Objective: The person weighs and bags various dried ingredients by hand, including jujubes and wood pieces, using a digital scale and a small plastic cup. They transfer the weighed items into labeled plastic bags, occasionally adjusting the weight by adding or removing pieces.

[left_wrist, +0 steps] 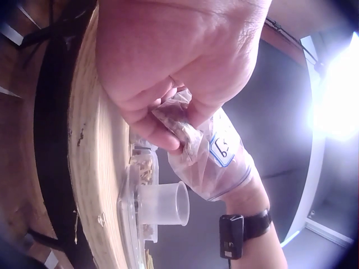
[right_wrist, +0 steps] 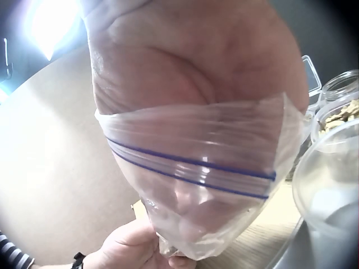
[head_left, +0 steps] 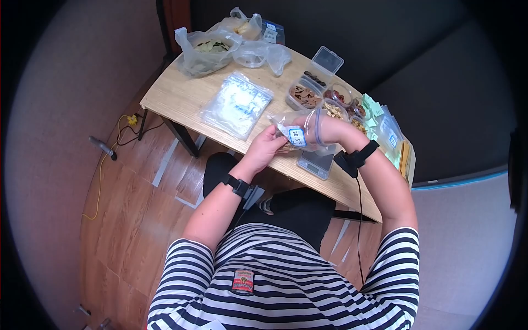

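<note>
A clear zip bag (head_left: 312,126) with a blue-edged label (head_left: 297,136) is around my right hand (head_left: 329,130), which reaches in through its mouth. In the right wrist view, the bag's blue zip strip (right_wrist: 190,171) crosses the right hand (right_wrist: 196,67); how its fingers lie inside is unclear. My left hand (head_left: 260,150) grips the bag's far end. The left wrist view shows the left hand (left_wrist: 179,56) pinching a bunched corner (left_wrist: 185,131) with brownish pieces in it between thumb and fingers.
A small scale (head_left: 314,166) sits below the bag near the table edge. Tubs of dried pieces (head_left: 304,96) stand behind, with green-labelled bags (head_left: 374,110) to their right. Flat clear bags (head_left: 237,104) lie left; plastic bags with dried leaves (head_left: 212,47) stand at the back.
</note>
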A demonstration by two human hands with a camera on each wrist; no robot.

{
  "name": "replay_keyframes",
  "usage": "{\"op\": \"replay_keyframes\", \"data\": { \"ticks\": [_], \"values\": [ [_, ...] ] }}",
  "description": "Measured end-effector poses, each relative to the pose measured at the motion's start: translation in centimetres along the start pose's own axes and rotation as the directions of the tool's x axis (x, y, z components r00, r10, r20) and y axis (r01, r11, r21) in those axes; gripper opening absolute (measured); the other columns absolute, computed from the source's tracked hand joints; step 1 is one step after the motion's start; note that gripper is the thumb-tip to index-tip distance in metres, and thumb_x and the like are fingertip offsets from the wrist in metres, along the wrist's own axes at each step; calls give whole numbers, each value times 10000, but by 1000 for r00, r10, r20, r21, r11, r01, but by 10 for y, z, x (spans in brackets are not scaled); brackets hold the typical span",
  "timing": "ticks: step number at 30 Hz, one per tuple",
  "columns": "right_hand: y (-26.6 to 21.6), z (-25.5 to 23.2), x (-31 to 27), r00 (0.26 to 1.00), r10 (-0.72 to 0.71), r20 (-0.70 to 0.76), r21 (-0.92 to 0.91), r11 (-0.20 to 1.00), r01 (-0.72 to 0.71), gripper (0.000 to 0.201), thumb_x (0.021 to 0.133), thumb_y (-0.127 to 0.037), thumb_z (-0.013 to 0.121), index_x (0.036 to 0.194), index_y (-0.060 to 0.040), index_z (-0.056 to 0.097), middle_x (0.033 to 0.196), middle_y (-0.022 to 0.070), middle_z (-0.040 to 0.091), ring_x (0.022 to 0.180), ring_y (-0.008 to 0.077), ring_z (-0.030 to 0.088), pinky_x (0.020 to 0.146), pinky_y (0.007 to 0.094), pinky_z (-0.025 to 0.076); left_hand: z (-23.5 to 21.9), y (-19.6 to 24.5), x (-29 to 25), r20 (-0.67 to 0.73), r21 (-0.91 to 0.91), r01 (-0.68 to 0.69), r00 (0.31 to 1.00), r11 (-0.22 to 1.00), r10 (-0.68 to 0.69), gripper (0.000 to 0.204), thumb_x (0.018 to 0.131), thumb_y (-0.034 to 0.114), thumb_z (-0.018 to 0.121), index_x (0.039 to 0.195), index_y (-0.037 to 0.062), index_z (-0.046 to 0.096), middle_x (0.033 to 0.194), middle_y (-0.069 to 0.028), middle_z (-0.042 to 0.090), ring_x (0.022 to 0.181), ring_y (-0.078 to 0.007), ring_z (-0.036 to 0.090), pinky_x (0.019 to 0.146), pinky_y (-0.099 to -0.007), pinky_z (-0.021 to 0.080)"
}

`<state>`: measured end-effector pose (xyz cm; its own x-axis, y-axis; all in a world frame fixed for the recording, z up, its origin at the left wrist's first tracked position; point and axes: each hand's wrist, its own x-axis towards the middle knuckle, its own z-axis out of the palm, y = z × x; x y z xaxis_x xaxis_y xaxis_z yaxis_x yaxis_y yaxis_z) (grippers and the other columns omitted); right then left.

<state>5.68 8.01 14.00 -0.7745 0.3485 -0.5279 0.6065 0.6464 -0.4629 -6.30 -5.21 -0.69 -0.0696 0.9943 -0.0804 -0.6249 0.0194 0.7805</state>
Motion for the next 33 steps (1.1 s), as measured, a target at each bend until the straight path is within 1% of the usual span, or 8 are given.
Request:
{"op": "replay_keyframes", "data": {
  "ticks": [3, 9, 15, 17, 20, 27, 30, 33],
  "values": [
    [-4, 1, 1, 991, -127, -34, -135, 983, 121, 330, 883, -327, 711, 1113, -89, 711, 774, 55, 702, 637, 136, 600, 615, 315, 486, 1, 0, 0, 12, -10, 4, 1000, 1000, -3, 343, 1049, 132, 536, 1388, 83, 509, 1234, -17, 655, 1088, -111, 642, 880, -282, 544],
    [9, -5, 5, 997, 73, 37, -43, 997, -72, 319, 882, -308, 705, 1091, -67, 714, 771, 56, 707, 651, 125, 639, 625, 305, 510, -5, -3, 2, 25, -102, 8, 1000, 995, -6, 319, 1060, 125, 503, 1373, 66, 507, 1257, -45, 640, 1103, -141, 645, 902, -319, 554],
    [38, -12, -2, 999, 14, 51, 375, 927, -32, 266, 907, -208, 692, 1114, -41, 682, 915, 33, 707, 764, 107, 684, 682, 237, 562, -5, 0, 0, 8, -155, 14, 1000, 988, -13, 284, 1061, 137, 496, 1341, 96, 526, 1232, -28, 633, 1104, -128, 629, 885, -312, 554],
    [36, -13, -10, 999, 40, 21, 629, 776, -44, 292, 926, -197, 680, 1160, -26, 654, 984, 47, 696, 804, 117, 696, 701, 244, 575, -5, 0, 0, 9, -172, 17, 1000, 985, -16, 281, 1062, 140, 493, 1338, 99, 528, 1238, -31, 629, 1111, -134, 626, 895, -325, 552],
    [41, -17, -14, 999, -38, 6, 631, 775, 26, 312, 937, -209, 679, 1174, -10, 641, 985, 55, 696, 811, 118, 702, 698, 253, 574, -6, 0, 0, 8, -199, 22, 1000, 980, -20, 278, 1063, 141, 486, 1333, 91, 528, 1248, -42, 621, 1126, -146, 618, 912, -351, 549],
    [27, -28, -24, 999, 26, -20, 565, 825, -10, 190, 969, -203, 659, 1028, -24, 676, 896, 38, 697, 768, 122, 711, 680, 262, 563, -8, 3, -1, 10, -293, 18, 1000, 956, -16, 290, 1060, 131, 451, 1339, 77, 507, 1279, -78, 616, 1136, -189, 628, 922, -370, 550],
    [12, -35, -36, 988, 103, -117, 483, 875, -34, 188, 976, -213, 653, 983, -26, 673, 869, 28, 693, 748, 108, 696, 658, 251, 549, -12, 6, -1, -19, -393, 1, 1000, 920, -9, 285, 1057, 161, 429, 1325, 99, 502, 1286, -95, 622, 1133, -218, 637, 906, -387, 547],
    [11, -42, -45, 971, 93, -219, 571, 819, 50, 178, 973, -205, 658, 980, -28, 677, 861, 22, 689, 715, 96, 674, 650, 240, 543, -17, 8, -2, -71, -512, -20, 997, 859, -19, 275, 1049, 196, 427, 1306, 133, 502, 1266, -90, 632, 1118, -232, 638, 878, -411, 536]
  ]
}}
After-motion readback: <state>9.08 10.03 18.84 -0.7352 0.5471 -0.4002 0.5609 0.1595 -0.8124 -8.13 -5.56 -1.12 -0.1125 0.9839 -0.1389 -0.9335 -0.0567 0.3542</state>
